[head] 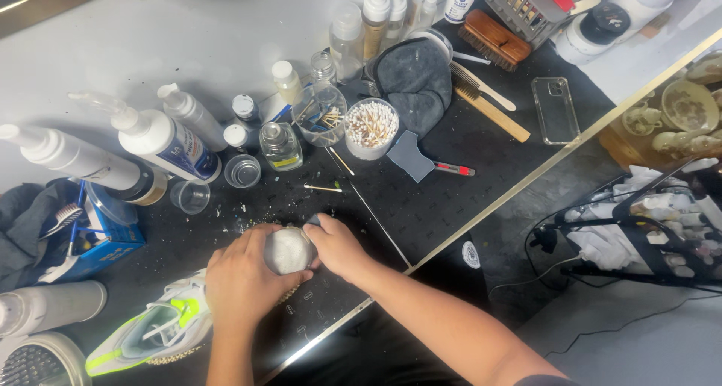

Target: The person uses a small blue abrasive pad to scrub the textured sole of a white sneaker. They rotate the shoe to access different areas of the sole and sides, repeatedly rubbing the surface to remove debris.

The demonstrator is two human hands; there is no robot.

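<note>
While gripped, sneaker (162,326) toe (both hands)

Cup of cotton swabs (371,127) taken as landmark, on the black mat (451,198). Grey cloth (415,78) is seen just behind-right of it, a glass jar (319,115) just left. Clear phone case (555,109) is laid well to its right, wooden brushes (492,44) beyond the cloth. White pump bottles (162,142) are grouped far left, a utility knife (453,169) near front-right.
</note>
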